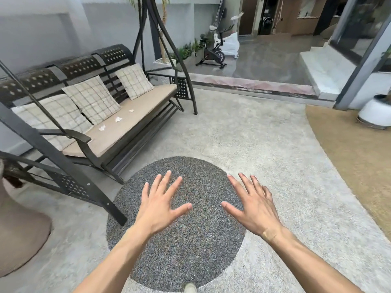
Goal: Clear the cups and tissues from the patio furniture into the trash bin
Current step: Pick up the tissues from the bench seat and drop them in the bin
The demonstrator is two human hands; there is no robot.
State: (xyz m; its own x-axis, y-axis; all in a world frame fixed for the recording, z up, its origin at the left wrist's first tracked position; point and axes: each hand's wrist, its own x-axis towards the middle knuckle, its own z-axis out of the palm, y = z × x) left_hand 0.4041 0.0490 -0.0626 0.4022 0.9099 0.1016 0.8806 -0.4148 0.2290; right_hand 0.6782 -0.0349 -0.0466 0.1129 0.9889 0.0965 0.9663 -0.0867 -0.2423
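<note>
From the head camera, the left hand point(159, 205) and right hand point(252, 205) hover palms down over a round grey mat point(175, 250), each grip spread apart and holding nothing. Three crumpled tissues point(118, 119) lie on the swing bench's point(137, 115) tan cushion, well apart from both hands

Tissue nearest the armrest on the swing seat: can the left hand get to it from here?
Probably not yet. The left hand hangs open over the round mat, well short of that tissue on the seat cushion. Nothing blocks the seat's front; stepping closer should do.
</note>
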